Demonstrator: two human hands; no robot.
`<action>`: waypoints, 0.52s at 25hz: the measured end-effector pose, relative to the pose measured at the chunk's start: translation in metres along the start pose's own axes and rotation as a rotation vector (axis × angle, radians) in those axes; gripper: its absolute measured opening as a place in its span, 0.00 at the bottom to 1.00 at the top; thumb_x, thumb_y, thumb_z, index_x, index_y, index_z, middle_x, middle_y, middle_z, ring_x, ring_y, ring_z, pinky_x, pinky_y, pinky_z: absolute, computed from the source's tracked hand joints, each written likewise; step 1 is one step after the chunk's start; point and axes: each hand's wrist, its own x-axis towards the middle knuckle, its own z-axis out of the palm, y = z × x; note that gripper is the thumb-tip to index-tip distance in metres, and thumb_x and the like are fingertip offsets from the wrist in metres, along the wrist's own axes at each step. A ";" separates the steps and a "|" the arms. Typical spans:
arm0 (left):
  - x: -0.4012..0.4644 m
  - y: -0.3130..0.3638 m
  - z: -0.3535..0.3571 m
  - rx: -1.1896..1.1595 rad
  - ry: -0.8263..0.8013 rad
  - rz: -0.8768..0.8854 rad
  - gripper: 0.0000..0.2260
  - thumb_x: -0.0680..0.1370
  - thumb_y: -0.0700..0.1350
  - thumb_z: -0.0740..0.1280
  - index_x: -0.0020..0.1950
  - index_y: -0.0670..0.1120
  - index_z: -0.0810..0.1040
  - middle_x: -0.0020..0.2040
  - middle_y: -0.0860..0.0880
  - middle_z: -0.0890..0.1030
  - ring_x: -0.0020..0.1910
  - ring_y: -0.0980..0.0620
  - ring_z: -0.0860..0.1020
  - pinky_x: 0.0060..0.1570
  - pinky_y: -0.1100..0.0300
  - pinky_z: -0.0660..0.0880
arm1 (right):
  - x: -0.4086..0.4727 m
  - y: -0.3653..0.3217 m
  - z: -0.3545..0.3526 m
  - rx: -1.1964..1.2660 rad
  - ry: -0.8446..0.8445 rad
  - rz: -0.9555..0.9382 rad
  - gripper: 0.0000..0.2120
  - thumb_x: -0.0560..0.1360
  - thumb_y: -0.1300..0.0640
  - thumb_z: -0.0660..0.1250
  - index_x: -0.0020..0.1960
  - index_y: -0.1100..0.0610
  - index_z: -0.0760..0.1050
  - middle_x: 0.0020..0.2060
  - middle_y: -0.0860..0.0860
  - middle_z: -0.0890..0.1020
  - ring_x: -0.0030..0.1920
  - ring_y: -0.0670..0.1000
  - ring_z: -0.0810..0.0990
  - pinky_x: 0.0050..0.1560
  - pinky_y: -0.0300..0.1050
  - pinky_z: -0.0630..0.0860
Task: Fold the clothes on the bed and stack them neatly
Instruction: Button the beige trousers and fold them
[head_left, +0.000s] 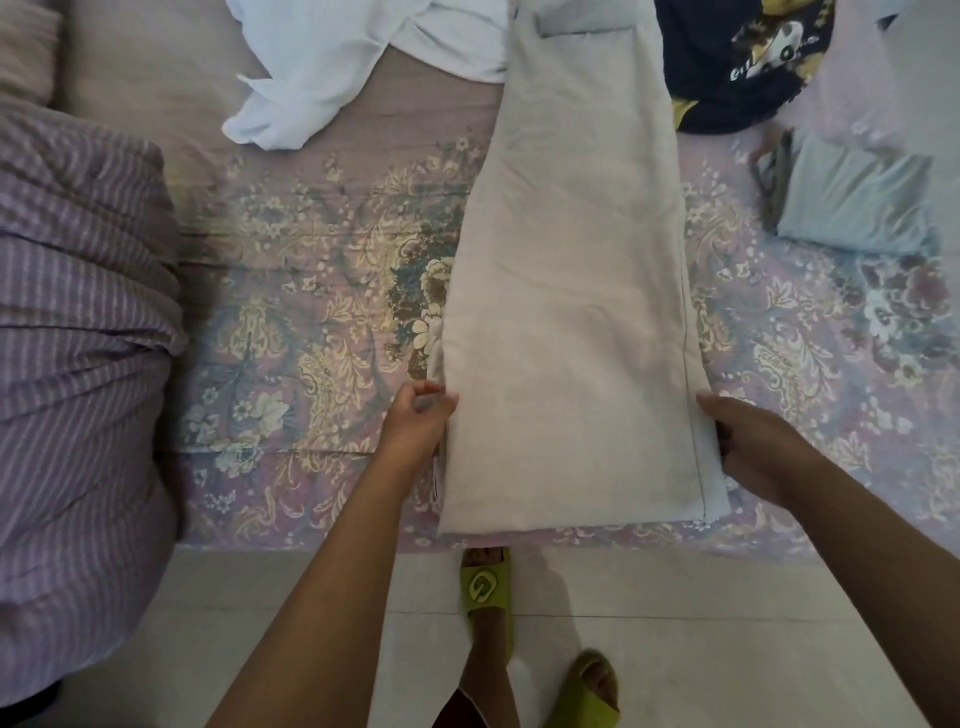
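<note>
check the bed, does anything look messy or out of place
Mostly the white garment at the top of the bed: it lies crumpled and unfolded. The dark printed garment is bunched up too. The beige trousers, gripped by the left hand and right hand, lie flat.

Bare forearms, lime-green slide sandals (485, 584) (logo on strap)

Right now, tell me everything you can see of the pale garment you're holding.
The beige trousers look like soft woven cloth, folded lengthwise into a long strip lying flat on the floral bedsheet, hem at the bed's near edge, the top running out of view. The left hand pinches its left edge; the right hand grips its right edge. Its far end overlaps the white garment.
</note>
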 end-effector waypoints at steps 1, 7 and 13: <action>0.004 0.006 0.004 0.030 0.027 0.027 0.11 0.82 0.46 0.68 0.63 0.45 0.76 0.57 0.44 0.79 0.53 0.45 0.79 0.49 0.52 0.76 | 0.003 -0.007 0.004 0.014 -0.005 -0.008 0.17 0.83 0.56 0.65 0.68 0.64 0.74 0.63 0.58 0.80 0.63 0.57 0.78 0.71 0.57 0.70; 0.038 0.041 0.023 -0.007 0.113 0.184 0.14 0.81 0.46 0.70 0.60 0.38 0.79 0.55 0.43 0.81 0.52 0.49 0.77 0.52 0.57 0.73 | 0.026 -0.055 0.034 -0.005 -0.003 -0.083 0.15 0.84 0.56 0.61 0.65 0.63 0.76 0.55 0.57 0.81 0.54 0.55 0.79 0.67 0.54 0.74; 0.054 0.055 0.026 0.090 0.148 0.205 0.10 0.83 0.46 0.65 0.48 0.42 0.81 0.48 0.45 0.80 0.48 0.49 0.75 0.48 0.57 0.71 | 0.042 -0.071 0.050 -0.166 -0.027 0.032 0.12 0.84 0.59 0.56 0.60 0.62 0.77 0.51 0.58 0.80 0.48 0.55 0.79 0.59 0.54 0.78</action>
